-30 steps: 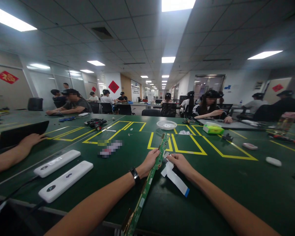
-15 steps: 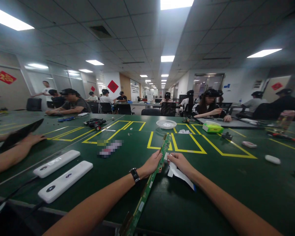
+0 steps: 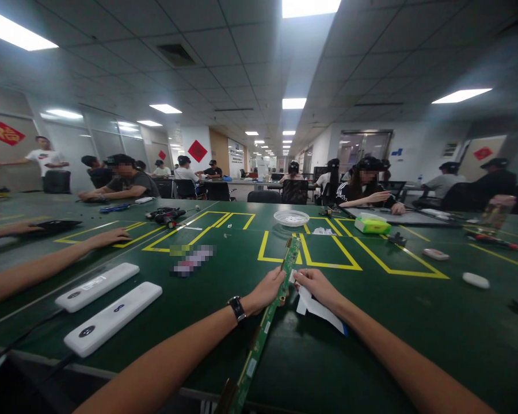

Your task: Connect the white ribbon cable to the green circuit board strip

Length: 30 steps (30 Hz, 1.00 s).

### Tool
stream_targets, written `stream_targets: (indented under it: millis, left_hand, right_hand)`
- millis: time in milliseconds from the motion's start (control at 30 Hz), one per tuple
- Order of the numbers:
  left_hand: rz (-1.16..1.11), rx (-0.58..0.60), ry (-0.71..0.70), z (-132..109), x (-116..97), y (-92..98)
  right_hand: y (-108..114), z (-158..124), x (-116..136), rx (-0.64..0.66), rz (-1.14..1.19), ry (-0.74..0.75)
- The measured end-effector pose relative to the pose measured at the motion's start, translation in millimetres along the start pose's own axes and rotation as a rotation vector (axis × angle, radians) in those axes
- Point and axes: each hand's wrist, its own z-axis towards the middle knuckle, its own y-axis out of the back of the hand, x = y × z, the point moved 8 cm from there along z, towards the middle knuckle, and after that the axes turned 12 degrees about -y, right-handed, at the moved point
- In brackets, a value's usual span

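Observation:
A long, narrow green circuit board (image 3: 262, 333) slants from the bottom edge up to the middle of the view, above the table. My left hand (image 3: 267, 291) is closed around it near its upper end. My right hand (image 3: 318, 286) is pinched beside the board's right edge on a white flat ribbon cable (image 3: 323, 313). That cable hangs down below the fingers and has a blue tip. A small white piece shows between the fingertips and the board; whether it is fixed to the board I cannot tell.
Two white power strips (image 3: 112, 319) lie at the left on the green table (image 3: 190, 339). Farther off are a white plastic basket (image 3: 291, 218), a tissue pack (image 3: 372, 224), a black power tool (image 3: 167, 215) and a white mouse-like object (image 3: 475, 280). A co-worker's arms (image 3: 69, 253) reach in from the left.
My hands keep almost the same place; the cable's hanging end has shifted slightly. At the left, the co-worker's dark panel has gone down flat and one hand has moved right onto the table.

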Motion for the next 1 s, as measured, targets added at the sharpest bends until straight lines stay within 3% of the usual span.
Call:
stream_targets:
  millis: [133,233,300,400,533,633,767,900,1000]
  left_hand:
    - [-0.043,0.068,0.017,6.7,-0.2,2.5]
    - [0.024,0.033,0.047,12.8,1.0,22.8]
    - [0.167,-0.093,0.008,16.8,-5.2,49.7]
    - [0.446,-0.158,-0.12,21.1,-23.8,78.7]
    - [0.763,-0.181,-0.238,21.6,-40.6,93.2]
    - [0.96,-0.113,-0.327,18.4,-45.3,78.5]
    - [1.172,0.067,-0.478,7.5,-48.7,36.2]
    - [1.204,0.214,-0.575,-4.5,-50.5,-0.4]
    - [1.202,0.257,-0.61,-9.6,-52.6,-14.3]
  right_hand:
    - [5.5,5.9,-5.4,-0.015,-0.002,-0.024]
    - [22.5,12.4,-11.6,-0.093,-0.043,-0.038]
    - [45.8,14.0,-16.2,-0.221,-0.137,-0.061]
    - [90.0,7.9,-19.0,-0.469,-0.412,-0.093]
    - [136.1,-4.8,-30.1,-0.671,-0.843,-0.314]
    - [147.0,-8.7,-33.3,-0.724,-1.019,-0.367]
    - [129.3,1.7,-31.3,-0.662,-1.138,-0.184]
    - [116.8,12.5,-41.0,-0.563,-1.163,-0.169]
    - [116.5,14.7,-43.9,-0.54,-1.154,-0.175]
